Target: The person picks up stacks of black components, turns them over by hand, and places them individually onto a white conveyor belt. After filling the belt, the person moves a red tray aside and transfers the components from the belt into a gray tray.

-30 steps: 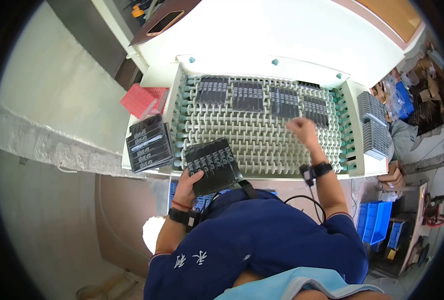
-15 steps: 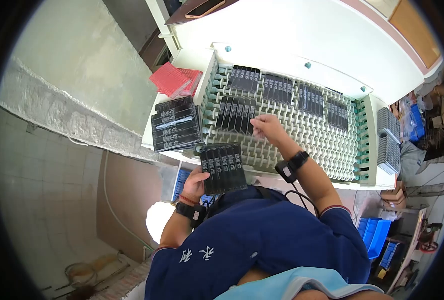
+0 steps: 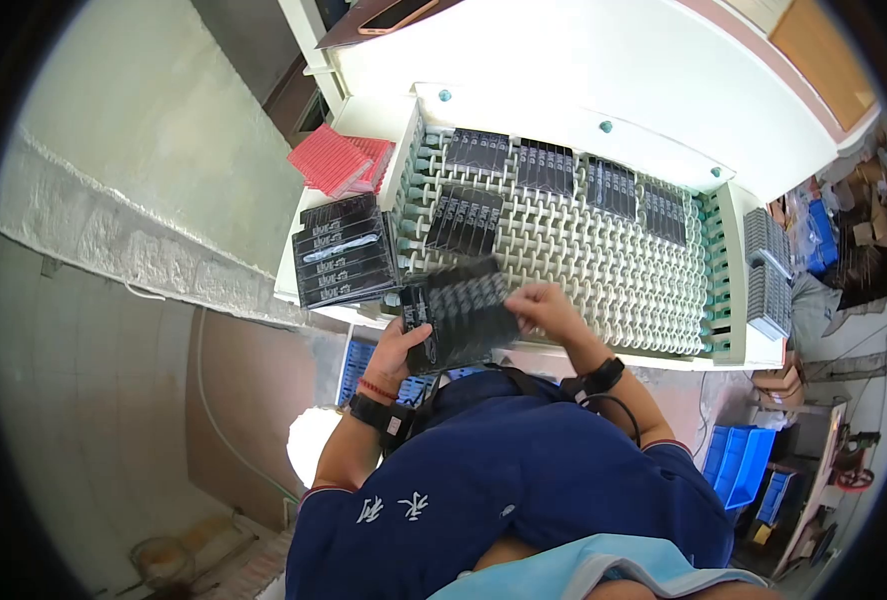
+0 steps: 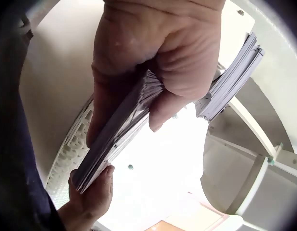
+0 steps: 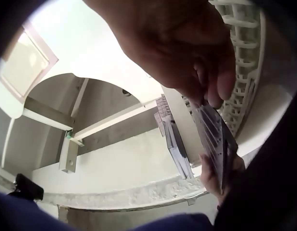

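Note:
My left hand (image 3: 399, 350) grips a stack of thin black panels (image 3: 419, 310) by its left side, thumb on top and fingers beneath. In the left wrist view the layered edges of the stack (image 4: 115, 130) show between thumb and fingers. My right hand (image 3: 549, 310) pinches the right edge of the top panel (image 3: 474, 305), which is blurred and skewed over the stack. In the right wrist view the thumb and fingertips meet at that panel's edge (image 5: 206, 108). Several similar panels with white lettering, one of them a front-left panel (image 3: 466, 220), lie on the roller conveyor (image 3: 584, 270).
Left of the rollers, more black panels (image 3: 344, 265) are stacked on the ledge beside red ribbed pieces (image 3: 329, 160). Grey stacks (image 3: 767, 270) stand on the right ledge. A white machine cover (image 3: 524, 70) rises behind the rollers. Blue crates (image 3: 739, 465) sit at lower right.
A panel was laid at the front left of the rollers. My right hand has come back from there to the stack and now pinches its top panel. The left hand keeps its hold.

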{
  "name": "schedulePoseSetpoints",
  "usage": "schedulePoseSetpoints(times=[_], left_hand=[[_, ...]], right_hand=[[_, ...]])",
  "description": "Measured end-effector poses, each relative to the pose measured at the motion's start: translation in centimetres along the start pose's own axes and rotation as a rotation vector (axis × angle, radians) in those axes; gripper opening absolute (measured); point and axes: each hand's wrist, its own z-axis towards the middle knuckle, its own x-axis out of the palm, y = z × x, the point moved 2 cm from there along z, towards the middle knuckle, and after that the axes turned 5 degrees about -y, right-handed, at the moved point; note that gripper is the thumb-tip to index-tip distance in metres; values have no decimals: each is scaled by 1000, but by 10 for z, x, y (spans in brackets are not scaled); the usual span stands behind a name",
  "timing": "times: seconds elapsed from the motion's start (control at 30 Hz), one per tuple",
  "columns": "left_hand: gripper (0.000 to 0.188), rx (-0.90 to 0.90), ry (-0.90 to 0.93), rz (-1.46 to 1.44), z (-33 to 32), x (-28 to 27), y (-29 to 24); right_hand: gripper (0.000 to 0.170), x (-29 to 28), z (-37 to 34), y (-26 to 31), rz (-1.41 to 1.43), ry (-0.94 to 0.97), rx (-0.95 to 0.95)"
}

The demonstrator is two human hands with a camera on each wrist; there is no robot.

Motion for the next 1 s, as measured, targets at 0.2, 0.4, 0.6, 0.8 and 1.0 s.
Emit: schedulePoseSetpoints(times=[0.2,0.4,0.6,0.8,1.0], left_hand=[[36,-19,39,-71,-3,7,-3],[43,-15,128,-122,-8,0,2],[34,-3,55,-4,-3,23,-2],[27,-33,80,65,24,50,10],[40,-44,195,-166,12,56,5]], right_hand=[[19,-85,36,4,-23,-432,-46],[22,-157,6,12,-309,-605,-82],[23,-173,-35,24,-689,-779,-237],[24,-30,-38,10,-196,-128,-114],[26,-138,-60,17,-112,-531,-120]])
